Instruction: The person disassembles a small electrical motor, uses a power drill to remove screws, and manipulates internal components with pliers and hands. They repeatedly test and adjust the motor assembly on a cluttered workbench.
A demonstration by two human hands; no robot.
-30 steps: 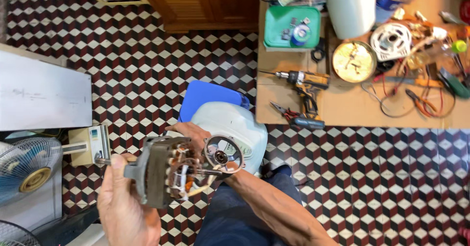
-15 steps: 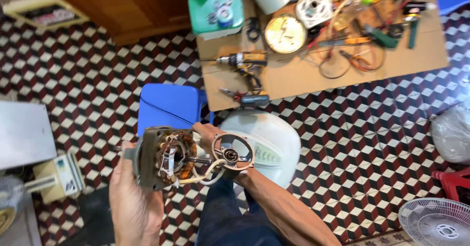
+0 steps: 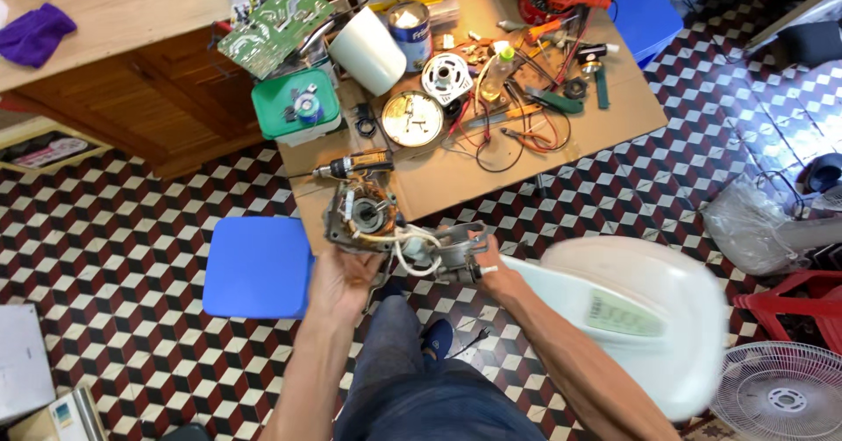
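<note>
Two hands [image 3: 346,276], one fan motor [image 3: 361,216]

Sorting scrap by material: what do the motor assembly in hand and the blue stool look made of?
Motor assembly: dull grey metal frame, likely cast or stamped, with coppery windings showing at its centre and white insulated wires. Blue stool: probably moulded plastic, going by its uniform colour, smooth flat top and rounded corners.

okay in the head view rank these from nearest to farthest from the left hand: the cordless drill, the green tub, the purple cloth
1. cordless drill, just beyond the left hand on the cardboard.
2. green tub, farther up, beside the wooden cabinet.
3. purple cloth, far upper left on the countertop.
</note>
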